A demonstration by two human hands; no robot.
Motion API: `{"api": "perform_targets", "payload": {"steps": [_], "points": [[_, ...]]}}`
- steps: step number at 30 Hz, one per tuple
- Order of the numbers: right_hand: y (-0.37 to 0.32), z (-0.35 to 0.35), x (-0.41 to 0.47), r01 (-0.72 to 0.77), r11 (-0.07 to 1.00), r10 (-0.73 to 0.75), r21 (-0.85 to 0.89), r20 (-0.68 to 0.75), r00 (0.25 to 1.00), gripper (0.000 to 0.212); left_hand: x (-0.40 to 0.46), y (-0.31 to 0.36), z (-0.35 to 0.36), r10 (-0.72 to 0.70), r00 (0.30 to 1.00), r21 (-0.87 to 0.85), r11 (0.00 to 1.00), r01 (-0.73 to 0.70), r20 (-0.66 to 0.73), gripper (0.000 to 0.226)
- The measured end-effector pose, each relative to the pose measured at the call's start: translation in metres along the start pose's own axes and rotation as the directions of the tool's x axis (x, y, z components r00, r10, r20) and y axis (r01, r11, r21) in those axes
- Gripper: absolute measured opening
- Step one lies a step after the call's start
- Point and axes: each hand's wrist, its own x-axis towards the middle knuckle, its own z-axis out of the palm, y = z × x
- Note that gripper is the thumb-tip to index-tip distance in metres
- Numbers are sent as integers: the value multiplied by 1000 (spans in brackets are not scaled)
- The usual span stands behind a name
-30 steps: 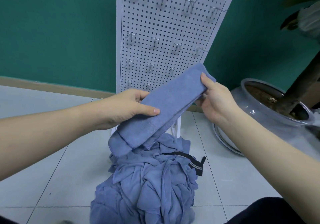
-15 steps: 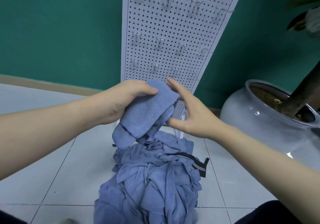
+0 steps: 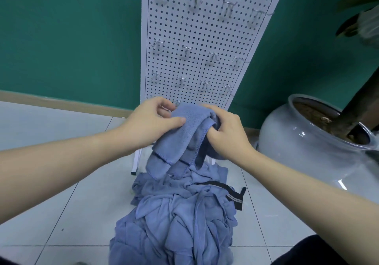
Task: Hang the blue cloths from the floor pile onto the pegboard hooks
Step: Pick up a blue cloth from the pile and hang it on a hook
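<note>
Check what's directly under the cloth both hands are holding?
Under the held cloth lies the floor pile of blue cloths, a black strap across its top. The pegboard's white foot shows beside it. The floor beneath the pile is covered.

Two hands (image 3: 151, 123), one held cloth (image 3: 180, 135), one pile (image 3: 176, 219), one pegboard (image 3: 205, 29), one pot (image 3: 303, 139), roughly fourteen hooks (image 3: 186, 49).

- Cloth (image 3: 182, 133) in the hands: showing muted blue, with a stitched edge in slightly darker blue.
- Floor pile (image 3: 176, 219): showing the same blue; black strap (image 3: 233, 196) with a pale grey stripe lying across it.
- Pegboard (image 3: 205, 33): reading white, dotted with a regular grid of dark holes; hooks (image 3: 185, 49) glinting silver.
- Wall (image 3: 67, 37): showing deep teal-green.
- Floor (image 3: 61, 193): showing pale grey tiles, darker grout lines.
- Pot (image 3: 297, 141): glossy grey-white.
</note>
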Motion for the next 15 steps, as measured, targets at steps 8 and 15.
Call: {"api": "perform_targets", "payload": {"steps": [8, 15], "points": [[4, 12, -1, -252, 967, 251, 49, 12, 968, 35, -27, -16, 39, 277, 960, 364, 890, -274, 45, 50], [16, 9, -6, -340, 927, 331, 160, 82, 940, 51, -18, -21, 69, 270, 962, 324, 914, -246, -32, 28]]}}
